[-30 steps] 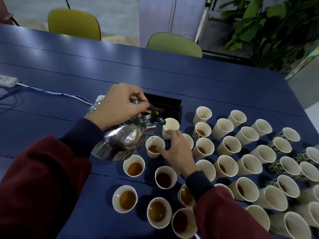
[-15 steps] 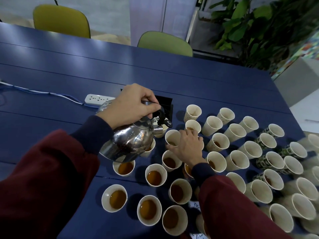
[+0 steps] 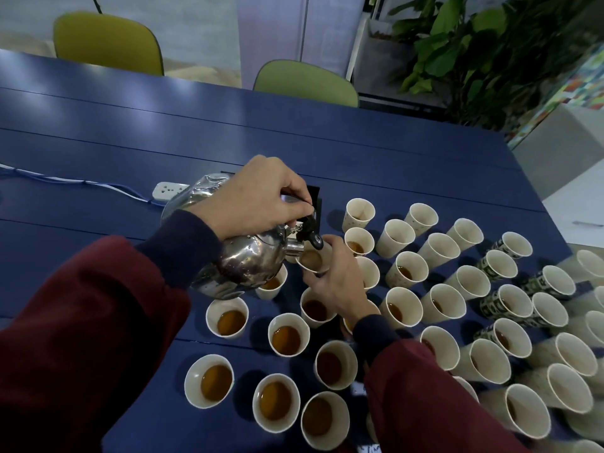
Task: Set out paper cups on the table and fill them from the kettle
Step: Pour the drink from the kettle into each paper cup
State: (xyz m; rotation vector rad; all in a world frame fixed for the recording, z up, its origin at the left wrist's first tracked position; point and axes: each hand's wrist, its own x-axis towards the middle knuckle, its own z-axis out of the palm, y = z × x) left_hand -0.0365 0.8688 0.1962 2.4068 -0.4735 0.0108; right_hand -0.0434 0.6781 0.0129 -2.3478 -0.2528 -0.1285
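Observation:
My left hand [image 3: 258, 197] grips the handle of a shiny steel kettle [image 3: 242, 266], tilted with its spout over a paper cup [image 3: 312, 260]. My right hand [image 3: 333, 282] holds that cup, fingers curled round its side; brown liquid shows inside it. Several paper cups stand on the blue table [image 3: 359, 158]: those at the front, such as one cup [image 3: 209, 380], hold brown tea, while others to the right, such as a far cup [image 3: 359, 212], look empty or hold a little.
A white power strip [image 3: 166, 191] with a blue and white cable lies left of the kettle. A black box sits behind my left hand. Two green chairs [image 3: 304, 83] stand at the far edge. Potted plants [image 3: 474, 53] stand at the back right.
The kettle has moved right and tipped further over the cup. My right hand has shifted to the cup under the spout and closed round it. The view has swung slightly.

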